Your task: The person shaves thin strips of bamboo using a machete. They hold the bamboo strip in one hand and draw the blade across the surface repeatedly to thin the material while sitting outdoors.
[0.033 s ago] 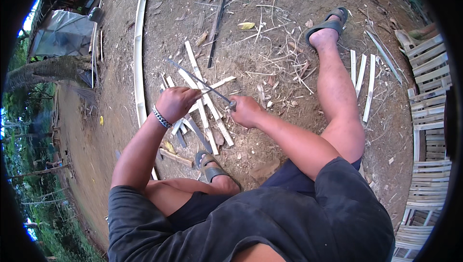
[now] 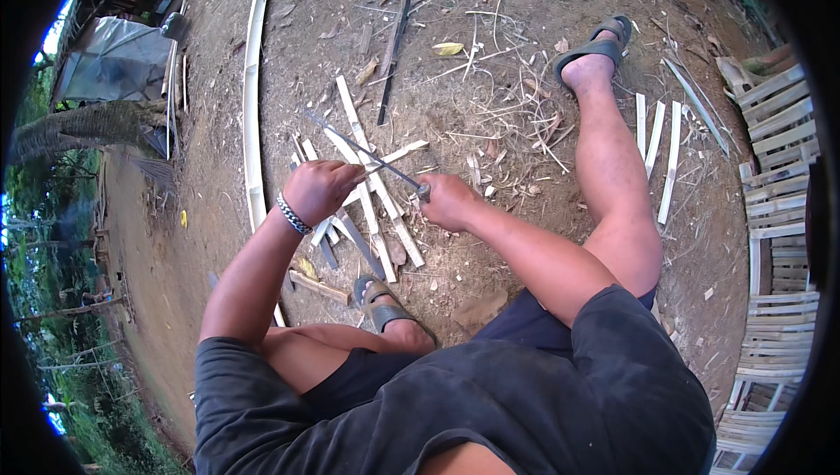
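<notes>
My right hand (image 2: 449,202) is closed around the handle of a long, narrow-bladed knife (image 2: 385,163). Its dark blade slants up and to the left, passing just beyond the fingertips of my left hand (image 2: 319,191). That hand, with a metal chain bracelet at the wrist, has its fingers pinched together; what they hold is too small and hidden to make out. Beneath the blade and both hands, pale split bamboo strips (image 2: 404,234) lie crossed in a loose pile on the dirt. One strip (image 2: 407,150) runs close by the left fingertips; whether it touches them I cannot tell.
A long split bamboo length (image 2: 254,81) lies along the left. Beyond the pile is a thin dark strip (image 2: 398,42). More bamboo strips (image 2: 670,160) rest beside my right leg, near a slatted bamboo structure (image 2: 779,204). Shavings and dry leaves litter the ground.
</notes>
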The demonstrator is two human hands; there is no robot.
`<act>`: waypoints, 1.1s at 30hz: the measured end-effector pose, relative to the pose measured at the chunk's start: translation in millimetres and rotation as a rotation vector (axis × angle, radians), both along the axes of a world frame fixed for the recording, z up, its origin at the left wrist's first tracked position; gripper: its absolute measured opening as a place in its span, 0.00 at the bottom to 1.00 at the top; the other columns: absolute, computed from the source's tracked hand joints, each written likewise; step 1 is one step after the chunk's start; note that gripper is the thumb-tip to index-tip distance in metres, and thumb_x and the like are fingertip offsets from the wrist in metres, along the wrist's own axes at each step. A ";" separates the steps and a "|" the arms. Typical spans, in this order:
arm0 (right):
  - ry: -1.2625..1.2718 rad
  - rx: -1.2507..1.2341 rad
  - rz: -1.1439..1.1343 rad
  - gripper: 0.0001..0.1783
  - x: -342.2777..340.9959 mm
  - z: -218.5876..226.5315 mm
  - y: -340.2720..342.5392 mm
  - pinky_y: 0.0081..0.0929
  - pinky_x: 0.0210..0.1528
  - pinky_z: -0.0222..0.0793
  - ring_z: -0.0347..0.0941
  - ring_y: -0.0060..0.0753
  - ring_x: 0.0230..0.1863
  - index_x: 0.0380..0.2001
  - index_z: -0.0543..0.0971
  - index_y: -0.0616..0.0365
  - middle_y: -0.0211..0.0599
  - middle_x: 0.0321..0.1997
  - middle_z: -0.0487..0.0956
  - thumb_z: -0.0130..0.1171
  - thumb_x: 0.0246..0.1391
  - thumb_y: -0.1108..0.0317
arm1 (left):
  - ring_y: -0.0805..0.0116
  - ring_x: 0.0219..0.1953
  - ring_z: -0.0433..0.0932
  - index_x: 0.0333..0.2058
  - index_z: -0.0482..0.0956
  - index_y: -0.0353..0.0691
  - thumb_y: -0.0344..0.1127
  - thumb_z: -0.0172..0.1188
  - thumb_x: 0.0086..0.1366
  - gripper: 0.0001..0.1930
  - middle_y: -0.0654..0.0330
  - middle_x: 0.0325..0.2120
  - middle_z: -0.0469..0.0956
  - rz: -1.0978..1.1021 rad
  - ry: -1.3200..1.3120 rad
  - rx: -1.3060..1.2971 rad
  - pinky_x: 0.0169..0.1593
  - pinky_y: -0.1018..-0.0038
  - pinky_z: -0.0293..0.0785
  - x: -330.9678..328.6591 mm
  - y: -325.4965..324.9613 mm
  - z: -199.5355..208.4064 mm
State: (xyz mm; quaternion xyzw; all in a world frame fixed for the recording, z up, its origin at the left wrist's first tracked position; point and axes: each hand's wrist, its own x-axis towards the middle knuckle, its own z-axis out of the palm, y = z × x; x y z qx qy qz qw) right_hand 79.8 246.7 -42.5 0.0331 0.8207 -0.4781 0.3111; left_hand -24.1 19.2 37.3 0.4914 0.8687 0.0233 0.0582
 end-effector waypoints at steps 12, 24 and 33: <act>0.070 0.054 0.041 0.32 4.5 -8.8 -12.6 0.32 0.38 0.78 0.78 0.35 0.36 0.65 0.68 0.55 0.49 0.45 0.80 0.50 0.55 0.77 | 0.65 0.28 0.81 0.41 0.82 0.44 0.32 0.61 0.62 0.09 0.62 0.26 0.81 -0.097 0.080 0.057 0.33 0.69 0.78 6.9 -13.0 -7.7; -0.093 0.101 -0.023 0.29 0.6 -34.4 8.5 0.39 0.57 0.75 0.79 0.47 0.51 0.64 0.71 0.53 0.53 0.53 0.79 0.51 0.57 0.74 | 0.64 0.25 0.81 0.40 0.82 0.43 0.32 0.62 0.62 0.07 0.61 0.25 0.81 -0.041 0.072 0.139 0.30 0.68 0.79 10.1 -28.8 -25.9; -0.109 0.242 -0.007 0.30 0.9 -62.8 35.1 0.41 0.59 0.73 0.77 0.48 0.56 0.64 0.70 0.50 0.50 0.55 0.79 0.46 0.57 0.77 | 0.65 0.28 0.82 0.42 0.82 0.43 0.32 0.64 0.59 0.11 0.61 0.27 0.82 -0.087 0.097 0.112 0.33 0.69 0.80 1.6 -20.7 -16.5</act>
